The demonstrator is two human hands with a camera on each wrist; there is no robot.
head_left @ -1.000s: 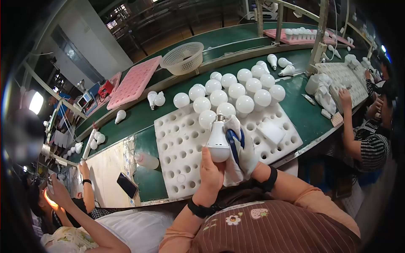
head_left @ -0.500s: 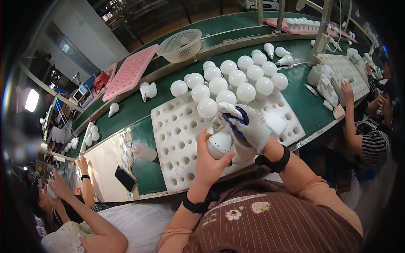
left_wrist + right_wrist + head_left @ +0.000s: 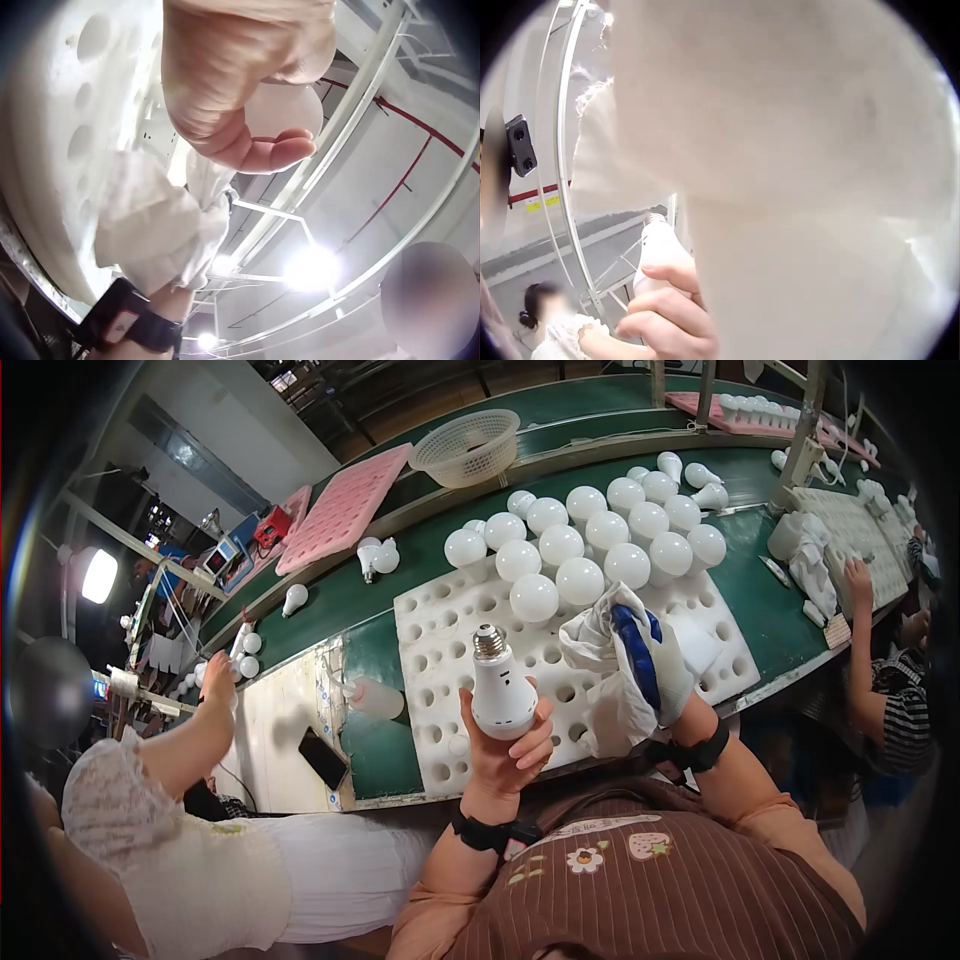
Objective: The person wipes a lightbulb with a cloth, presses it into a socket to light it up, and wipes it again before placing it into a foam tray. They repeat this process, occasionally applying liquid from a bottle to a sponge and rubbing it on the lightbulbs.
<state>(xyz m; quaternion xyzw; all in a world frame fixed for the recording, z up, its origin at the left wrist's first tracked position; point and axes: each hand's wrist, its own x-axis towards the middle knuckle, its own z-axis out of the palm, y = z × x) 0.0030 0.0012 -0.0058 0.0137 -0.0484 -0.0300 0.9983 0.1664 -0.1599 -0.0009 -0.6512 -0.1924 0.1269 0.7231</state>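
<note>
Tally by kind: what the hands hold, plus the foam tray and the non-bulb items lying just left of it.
Bulb, in left hand: 1
Cloth, in right hand: 1
Foam tray: 1
Plastic bottle: 1
Phone: 1
Total: 5

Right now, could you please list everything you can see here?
held bulb: one, white, metal cap up, above the foam tray.
cloth: one, white, beside the held bulb.
foam tray: one, white, on the belt.
standing bulbs: over a dozen, white, foam tray's far end.
belt: one, green, under the foam tray.
basket: one, cream, beyond the belt.
pink tray: one, pink, left of the basket.
bottle: one, clear, beside the foam tray.
phone: one, black, near the bottle.
left hand: one, bare, grips the held bulb.
right hand: one, white-and-blue glove, holds the cloth.
</note>
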